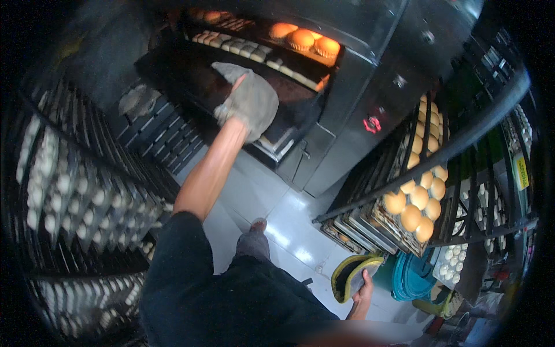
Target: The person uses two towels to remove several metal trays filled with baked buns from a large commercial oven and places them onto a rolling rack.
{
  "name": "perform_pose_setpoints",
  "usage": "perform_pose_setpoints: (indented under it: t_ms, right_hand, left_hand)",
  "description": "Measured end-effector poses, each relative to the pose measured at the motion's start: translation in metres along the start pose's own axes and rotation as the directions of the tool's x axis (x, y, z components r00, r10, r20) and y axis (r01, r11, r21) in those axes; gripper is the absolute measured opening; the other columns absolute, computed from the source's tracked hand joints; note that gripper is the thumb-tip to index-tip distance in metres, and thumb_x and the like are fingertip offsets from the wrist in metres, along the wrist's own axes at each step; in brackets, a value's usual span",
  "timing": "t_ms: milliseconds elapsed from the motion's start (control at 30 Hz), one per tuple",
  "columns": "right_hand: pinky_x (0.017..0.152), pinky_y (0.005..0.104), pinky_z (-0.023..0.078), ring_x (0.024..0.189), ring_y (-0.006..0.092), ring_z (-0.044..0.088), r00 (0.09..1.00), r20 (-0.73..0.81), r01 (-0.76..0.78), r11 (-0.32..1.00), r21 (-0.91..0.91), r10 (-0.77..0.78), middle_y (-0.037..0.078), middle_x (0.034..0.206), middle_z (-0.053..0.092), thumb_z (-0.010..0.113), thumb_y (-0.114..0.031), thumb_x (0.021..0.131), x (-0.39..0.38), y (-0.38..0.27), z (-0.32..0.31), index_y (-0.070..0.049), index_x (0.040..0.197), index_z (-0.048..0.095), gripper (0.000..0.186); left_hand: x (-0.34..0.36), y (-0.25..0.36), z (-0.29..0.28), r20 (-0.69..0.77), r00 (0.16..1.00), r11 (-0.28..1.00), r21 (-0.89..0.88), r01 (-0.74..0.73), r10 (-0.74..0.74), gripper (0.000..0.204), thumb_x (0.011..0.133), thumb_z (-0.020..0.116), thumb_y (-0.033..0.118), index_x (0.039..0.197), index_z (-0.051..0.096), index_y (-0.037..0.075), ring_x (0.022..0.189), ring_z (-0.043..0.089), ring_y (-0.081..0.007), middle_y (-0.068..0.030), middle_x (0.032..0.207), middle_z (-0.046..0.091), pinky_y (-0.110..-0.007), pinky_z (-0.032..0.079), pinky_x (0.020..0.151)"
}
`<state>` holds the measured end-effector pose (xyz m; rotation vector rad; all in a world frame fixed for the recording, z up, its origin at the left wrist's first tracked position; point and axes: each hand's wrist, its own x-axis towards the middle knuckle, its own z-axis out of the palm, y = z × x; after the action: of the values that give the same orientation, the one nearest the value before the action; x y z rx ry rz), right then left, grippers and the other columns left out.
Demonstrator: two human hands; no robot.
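My left hand (238,82) is stretched forward over the dark lowered oven door (179,75), its fingers mostly covered by a grey cloth (258,107). The thumb shows at the cloth's edge. Behind it, the oven's lit opening holds a row of pale dough pieces (243,50) and several golden, puffed buns (302,39) in ridged cups. Down at my right side, my right hand (364,292) grips a curved, padded oven mitt (340,284) with a yellow-green rim and dark inside. Whether the cloth touches the door is unclear.
Racks of pale dough balls (81,202) stand close on my left. To the right, a metal rack (485,150) carries trays of golden buns (419,196). A teal bucket (411,277) stands below it, beside a tray of white dough balls (454,263). A red knob (372,124) sticks out of the oven front.
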<state>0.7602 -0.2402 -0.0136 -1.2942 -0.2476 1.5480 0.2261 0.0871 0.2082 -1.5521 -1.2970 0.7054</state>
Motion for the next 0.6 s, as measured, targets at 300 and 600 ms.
perform_pose_setpoints:
  t_ms: [300,600]
  right_hand:
    - [0.094,0.0458,0.049,0.106,0.0274,0.062,0.987,-0.139,0.078,0.997,-0.021,-0.080,0.010,0.114,0.065,0.075,-0.035,0.083,-0.025,0.016,0.121,-0.005,0.123,0.057,0.053]
    - [0.090,0.0440,0.051,0.102,0.0264,0.062,0.946,-0.315,0.090,0.995,0.037,-0.074,0.011,0.111,0.065,0.072,-0.027,0.086,-0.035,0.035,0.146,-0.003,0.121,0.057,0.046]
  left_hand:
    - [0.224,-0.003,0.113,0.097,0.971,0.966,-0.162,-0.201,0.219,0.029,0.085,0.060,0.019,0.109,0.066,0.005,0.096,0.063,-0.0292,-0.0099,0.104,0.066,-0.053,0.046,0.075]
    - [0.263,0.025,0.147,-0.124,0.921,0.924,0.154,-0.349,0.368,0.050,0.086,0.053,0.009,0.130,0.051,-0.015,0.109,0.057,-0.0339,-0.0210,0.123,0.059,-0.046,0.045,0.085]
